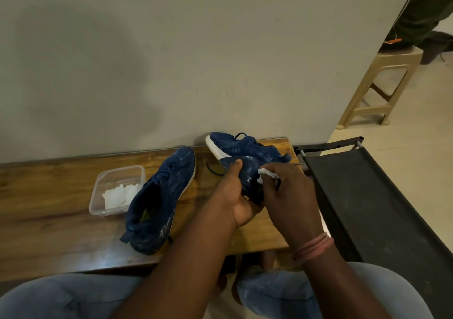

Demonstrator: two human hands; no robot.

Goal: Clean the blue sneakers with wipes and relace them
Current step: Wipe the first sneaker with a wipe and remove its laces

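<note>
Two hands | left hand (235, 196) fingers curl round sneaker (247, 154) | right hand (289, 193) pinches wipe (266, 172)

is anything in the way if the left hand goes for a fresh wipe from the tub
Yes: the sneaker on the table lies between the left hand and the clear tub, beside the tub. The tub is uncovered.

A brown wooden table (61, 232) stands against a plain grey wall (171, 61), with a black fabric-topped metal frame (372, 196) just beside its right end and a beige plastic stool (382, 83) farther back.
</note>
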